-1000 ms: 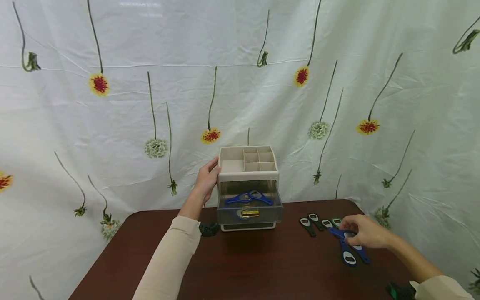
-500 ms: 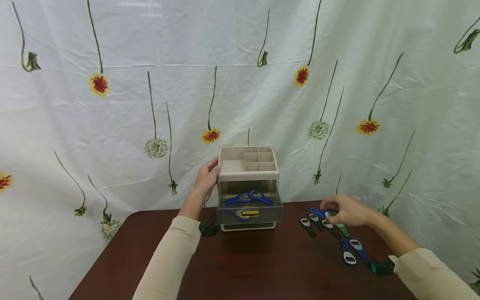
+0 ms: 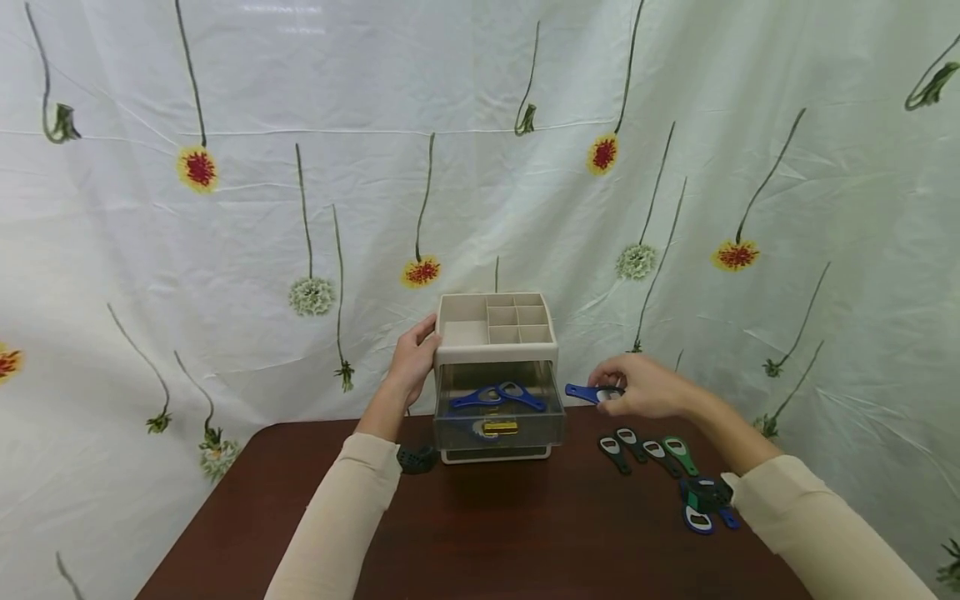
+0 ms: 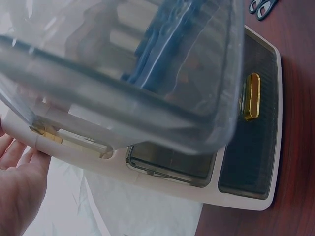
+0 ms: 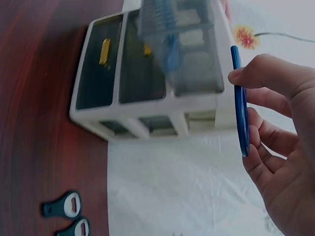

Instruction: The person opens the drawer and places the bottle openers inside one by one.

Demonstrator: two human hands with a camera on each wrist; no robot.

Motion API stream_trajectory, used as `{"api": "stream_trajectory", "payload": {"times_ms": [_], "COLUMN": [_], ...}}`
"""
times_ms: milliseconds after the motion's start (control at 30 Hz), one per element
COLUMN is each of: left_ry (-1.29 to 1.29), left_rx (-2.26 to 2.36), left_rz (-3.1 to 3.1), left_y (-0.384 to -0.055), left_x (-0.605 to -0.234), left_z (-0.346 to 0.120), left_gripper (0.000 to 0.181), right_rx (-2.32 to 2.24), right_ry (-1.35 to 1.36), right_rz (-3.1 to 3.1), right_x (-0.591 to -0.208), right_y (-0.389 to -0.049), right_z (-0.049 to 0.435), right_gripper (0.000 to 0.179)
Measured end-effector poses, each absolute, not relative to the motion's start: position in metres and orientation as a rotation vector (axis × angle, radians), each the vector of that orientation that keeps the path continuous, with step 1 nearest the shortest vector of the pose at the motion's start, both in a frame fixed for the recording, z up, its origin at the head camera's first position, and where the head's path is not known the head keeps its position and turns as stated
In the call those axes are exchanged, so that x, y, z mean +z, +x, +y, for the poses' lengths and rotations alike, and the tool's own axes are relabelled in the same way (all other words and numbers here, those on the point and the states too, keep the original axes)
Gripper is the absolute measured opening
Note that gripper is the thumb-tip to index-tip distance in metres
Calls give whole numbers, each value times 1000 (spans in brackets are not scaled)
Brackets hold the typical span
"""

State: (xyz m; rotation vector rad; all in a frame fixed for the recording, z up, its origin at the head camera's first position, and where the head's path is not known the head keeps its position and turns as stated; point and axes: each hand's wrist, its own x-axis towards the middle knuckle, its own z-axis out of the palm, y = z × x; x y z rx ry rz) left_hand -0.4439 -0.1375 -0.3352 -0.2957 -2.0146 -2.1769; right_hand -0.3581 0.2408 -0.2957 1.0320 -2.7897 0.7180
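Note:
My right hand (image 3: 648, 385) pinches a blue bottle opener (image 3: 583, 392) in the air, right of the drawer cabinet. In the right wrist view the opener (image 5: 240, 105) is seen edge-on between thumb and fingers. My left hand (image 3: 412, 354) rests against the left side of the cream drawer cabinet (image 3: 497, 353), near its top. The clear top drawer (image 3: 459, 432) is pulled out, with several blue bottle openers (image 3: 522, 395) inside. In the left wrist view, fingers (image 4: 12, 155) touch the cabinet's side; the clear drawer fills the upper part.
On the dark wooden table (image 3: 480, 533), black bottle openers (image 3: 615, 454) and a green one (image 3: 679, 455) lie at the right. Nearer, blue openers (image 3: 698, 521) are partly covered by the right wrist camera (image 3: 705, 495). A flowered white cloth (image 3: 360, 208) hangs behind.
My right hand has lifted the blue bottle opener off the group on the table and carried it left and up towards the drawer. The left hand and cabinet stay put.

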Motion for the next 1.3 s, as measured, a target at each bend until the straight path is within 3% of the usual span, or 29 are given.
{"api": "stream_trajectory", "payload": {"times_ms": [733,967,1300], "left_ry": [-298,-292,-285], "left_rx": [-2173,-2183,-2172], "left_rz": [-2014,-2012,-2017], "left_y": [-443,-443,-444], "left_x": [-335,-334,-334], "left_z": [-138,-136,-137], "left_gripper": [53,53,53], "right_rx": [614,589,713], "right_ry": [1181,1200,1218], "right_rz": [-2791,-2777,-2678], "right_x": [-278,-277,-282], "right_y": [-380,-381,-365], "right_z": [157,153,167], "right_gripper": [29,37,31]}}
